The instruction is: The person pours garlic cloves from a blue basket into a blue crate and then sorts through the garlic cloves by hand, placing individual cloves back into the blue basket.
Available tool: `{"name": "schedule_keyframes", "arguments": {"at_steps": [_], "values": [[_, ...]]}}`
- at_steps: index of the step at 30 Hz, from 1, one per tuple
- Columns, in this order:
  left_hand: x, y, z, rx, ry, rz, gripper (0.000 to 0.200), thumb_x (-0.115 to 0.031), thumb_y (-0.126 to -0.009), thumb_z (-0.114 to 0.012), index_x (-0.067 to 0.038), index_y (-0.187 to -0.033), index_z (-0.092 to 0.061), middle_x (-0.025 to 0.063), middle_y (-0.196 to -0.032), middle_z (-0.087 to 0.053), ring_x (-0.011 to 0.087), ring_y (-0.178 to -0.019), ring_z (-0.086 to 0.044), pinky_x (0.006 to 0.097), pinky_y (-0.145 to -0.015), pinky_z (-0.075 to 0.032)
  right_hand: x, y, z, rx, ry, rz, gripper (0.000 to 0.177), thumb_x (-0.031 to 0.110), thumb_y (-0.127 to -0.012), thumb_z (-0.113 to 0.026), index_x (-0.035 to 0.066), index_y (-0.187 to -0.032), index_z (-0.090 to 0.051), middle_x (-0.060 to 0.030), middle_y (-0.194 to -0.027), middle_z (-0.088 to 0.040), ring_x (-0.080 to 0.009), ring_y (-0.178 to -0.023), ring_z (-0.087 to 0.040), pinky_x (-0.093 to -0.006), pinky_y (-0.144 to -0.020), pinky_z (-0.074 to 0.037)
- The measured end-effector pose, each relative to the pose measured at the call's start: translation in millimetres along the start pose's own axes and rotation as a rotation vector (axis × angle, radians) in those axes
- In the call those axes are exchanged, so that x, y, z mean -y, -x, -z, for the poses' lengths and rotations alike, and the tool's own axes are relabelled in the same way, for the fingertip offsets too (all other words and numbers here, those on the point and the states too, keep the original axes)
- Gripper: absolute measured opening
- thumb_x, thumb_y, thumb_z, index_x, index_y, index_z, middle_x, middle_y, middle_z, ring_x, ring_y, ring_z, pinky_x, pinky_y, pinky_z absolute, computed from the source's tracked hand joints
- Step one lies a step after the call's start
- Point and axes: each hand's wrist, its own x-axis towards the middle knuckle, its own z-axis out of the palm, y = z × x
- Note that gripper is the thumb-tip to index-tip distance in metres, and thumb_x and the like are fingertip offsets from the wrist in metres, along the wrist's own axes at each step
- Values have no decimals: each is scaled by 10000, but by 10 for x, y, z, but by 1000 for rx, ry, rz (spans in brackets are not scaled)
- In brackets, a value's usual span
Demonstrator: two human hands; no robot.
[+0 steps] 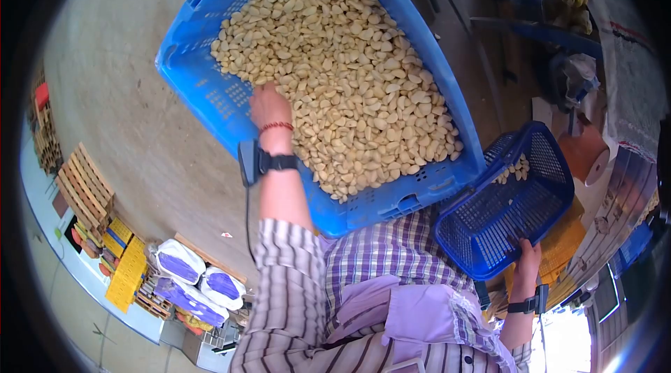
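A large blue plastic crate [412, 20] holds a thick layer of cream-coloured pieces that look like peeled garlic cloves [349, 72]. My left hand [270, 107], wearing a red bead bracelet, reaches over the crate's near side to the edge of the heap. Its fingers are curled together at the cloves; whatever lies between them is hidden. To the right, my right hand [529, 261] grips the rim of a smaller dark blue basket [482, 237]. This basket is tilted beside the crate's corner, with some cloves at its far end.
Concrete floor [140, 44] stretches out on the left. Wooden pallets [85, 181], yellow crates [127, 278] and white-and-purple sacks [180, 261] stand at lower left. At right are a reddish-brown rounded object [586, 149], a yellow crate [565, 244] and a grey woven sack [632, 72].
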Motion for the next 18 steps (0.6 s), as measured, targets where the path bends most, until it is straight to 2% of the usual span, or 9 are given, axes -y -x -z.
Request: {"name": "schedule_keyframes", "arguments": {"at_steps": [1, 3, 4, 8, 11, 14, 18], "values": [[112, -78, -107, 3, -1, -3, 222, -63, -836, -571, -59, -1031, -676, 180, -1083, -627, 373, -1050, -583, 464, -845, -514, -25, -16, 34, -2, -1, -3, 377, 92, -898, -471, 11, -1263, -509, -91, -1137, -622, -181, -946, -606, -284, -842, -494], [278, -198, -374, 228, -257, 20, 195, -96, -887, -557, -100, -1035, -684, 133, -1052, -642, 344, -1003, -628, 457, -753, -556, -81, -87, 99, 42, -4, -6, 376, 55, -895, -456, -11, -1263, -501, -129, -1180, -623, -214, -1014, -634, -318, -890, -520], [273, -198, -423, 157, -294, 3, 173, -116, -903, -556, -105, -1014, -689, 122, -1040, -651, 324, -953, -655, 438, -691, -568, -78, -83, 110, 35, -7, -8, 376, 55, -895, -456, -11, -1263, -501, -129, -1180, -623, -214, -1014, -634, -318, -890, -520], [269, -272, -539, 141, -316, -16, 165, -118, -902, -553, -97, -999, -684, 136, -1057, -651, 322, -970, -651, 420, -700, -567, 2, -24, 50, 3, 16, -22, 361, 45, -893, -458, -13, -1245, -514, -126, -1154, -633, -202, -1002, -635, -303, -897, -509], [252, -301, -476, 224, -421, -89, 174, -125, -909, -536, -96, -1005, -678, 138, -1057, -655, 313, -965, -652, 428, -717, -556, -89, -109, 91, 0, 3, -6, 358, 50, -902, -451, -9, -1249, -516, -126, -1151, -633, -197, -997, -632, -302, -897, -503], [303, -255, -410, 228, -328, -79, 188, -157, -904, -543, -102, -1027, -674, 126, -1050, -661, 307, -965, -653, 438, -751, -542, -126, -139, 106, 9, 18, 5, 360, 57, -909, -447, -5, -1258, -513, -124, -1159, -629, -193, -1011, -623, -309, -911, -494], [326, -243, -495, 244, -376, 8, 264, -228, -836, -647, -112, -1073, -663, 115, -1094, -657, 315, -1031, -634, 456, -815, -521, -81, -128, 90, 16, 26, -10, 369, 59, -910, -449, 4, -1270, -508, -121, -1167, -628, -196, -1026, -617, -311, -920, -493]]}}
